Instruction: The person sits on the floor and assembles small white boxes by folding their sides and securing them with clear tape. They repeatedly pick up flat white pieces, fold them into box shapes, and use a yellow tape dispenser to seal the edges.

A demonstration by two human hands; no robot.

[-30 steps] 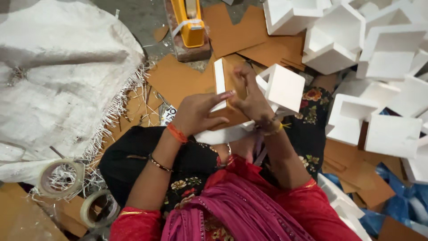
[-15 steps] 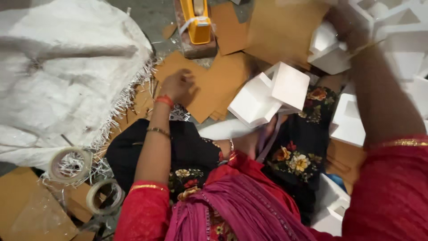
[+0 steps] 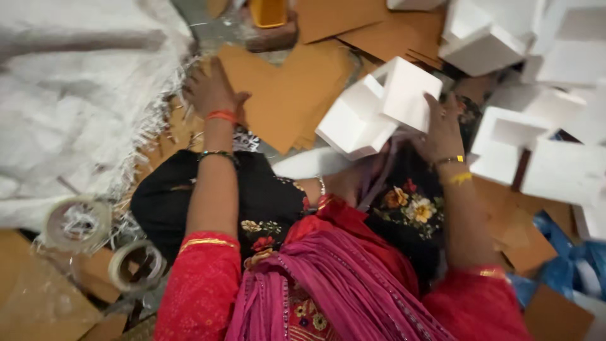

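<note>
I sit on the floor in a red top and a black flowered garment. My left hand [image 3: 211, 91] lies flat on a brown cardboard sheet [image 3: 284, 95] at the edge of a pile, fingers spread over its corner. My right hand [image 3: 442, 129] rests against a white foam corner block [image 3: 379, 107] that sits on my lap. Whether its fingers close round the block is not visible.
More white foam blocks [image 3: 543, 107] are heaped at the right over brown cardboard. A white woven sack [image 3: 76, 107] with frayed edge lies at the left. Two tape rolls [image 3: 79, 224] [image 3: 136, 265] lie at lower left. A yellow tool [image 3: 268, 12] stands at the top.
My right hand has come back from the far upper right to the foam block on my lap. My left hand has moved onto the cardboard sheet. The view has shifted closer.
</note>
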